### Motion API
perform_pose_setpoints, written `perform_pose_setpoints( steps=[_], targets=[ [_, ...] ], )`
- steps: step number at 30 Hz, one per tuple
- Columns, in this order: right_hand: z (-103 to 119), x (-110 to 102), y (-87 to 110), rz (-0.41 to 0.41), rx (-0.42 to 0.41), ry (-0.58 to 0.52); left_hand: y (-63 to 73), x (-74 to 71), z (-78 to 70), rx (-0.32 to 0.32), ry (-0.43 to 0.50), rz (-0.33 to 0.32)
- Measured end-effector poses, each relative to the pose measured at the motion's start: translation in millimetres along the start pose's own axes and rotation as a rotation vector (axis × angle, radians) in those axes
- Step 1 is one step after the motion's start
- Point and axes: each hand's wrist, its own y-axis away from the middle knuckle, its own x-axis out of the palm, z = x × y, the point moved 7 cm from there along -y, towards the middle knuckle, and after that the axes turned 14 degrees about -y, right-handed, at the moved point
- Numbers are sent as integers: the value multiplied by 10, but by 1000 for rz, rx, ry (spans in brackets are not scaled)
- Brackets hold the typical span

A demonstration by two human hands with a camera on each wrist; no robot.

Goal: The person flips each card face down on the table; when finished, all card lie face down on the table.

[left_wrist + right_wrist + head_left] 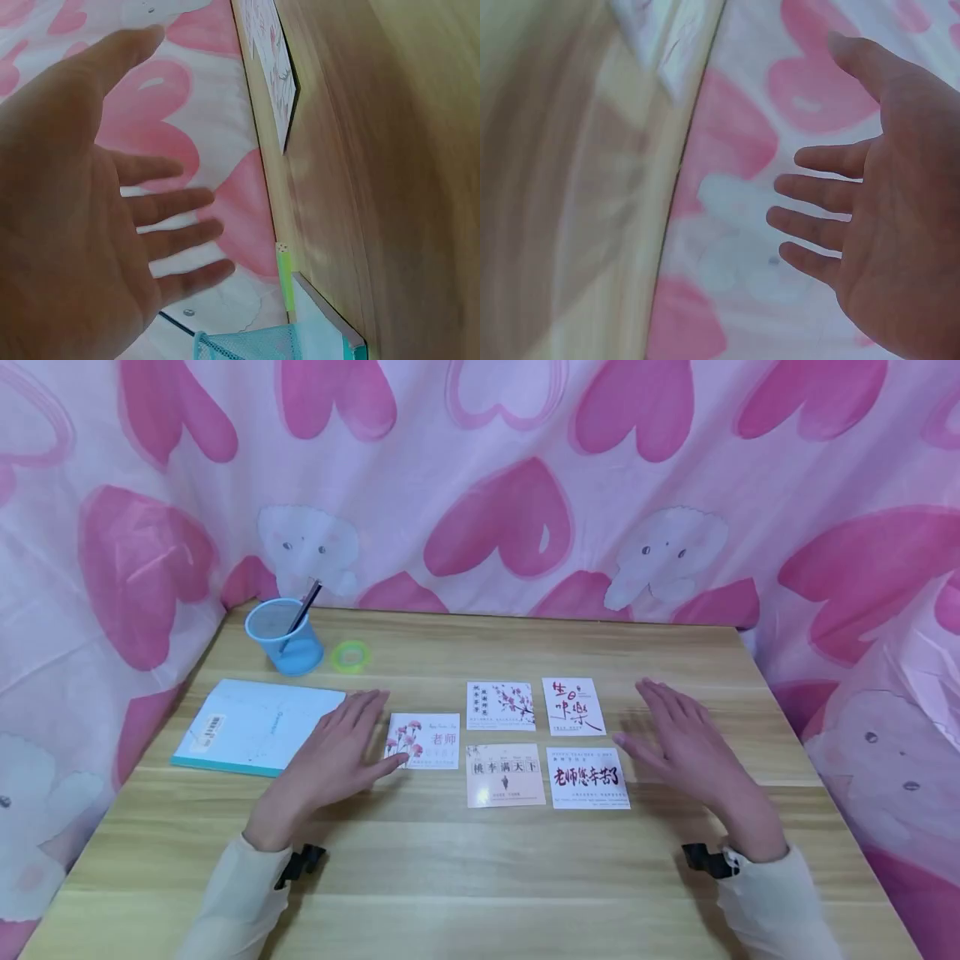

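Observation:
Several square printed cards lie face up on the wooden table. My left hand (333, 756) is held over the table with straight, spread fingers and nothing in it, its thumb overlapping the flowered card (442, 743) at the left. Two cards form the upper row, one with blossom branches (502, 706) and one with red brush writing (572, 708). Below them are a beige card (506, 777) and a white card with dark red characters (589, 777). My right hand (690, 760), likewise empty with fingers extended, hovers just right of the white cards.
A white notebook (255, 727) with a teal edge lies at the left, partly behind my left hand. Beyond it stand a blue mesh pen cup (300, 652) holding a dark pen and a roll of green tape (351, 657). A pink heart-print curtain (495, 518) borders the table.

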Motion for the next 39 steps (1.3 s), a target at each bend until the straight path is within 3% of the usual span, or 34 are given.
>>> perform_pose_setpoints(
  steps=[8,13,18,29,39],
  targets=[
    [703,231,-419,51,-209,-1,-220,-8,60,103,26,64],
    [1184,539,-696,137,-317,-27,-324,29,158,113,51,90],
    [1469,913,-926,240,-383,21,-339,123,221,109,80,108],
    [1573,1458,-1117,399,-359,159,-315,253,249,101,83,124],
    [1539,1603,-1145,423,-320,209,-315,264,211,117,77,128]
  ],
)
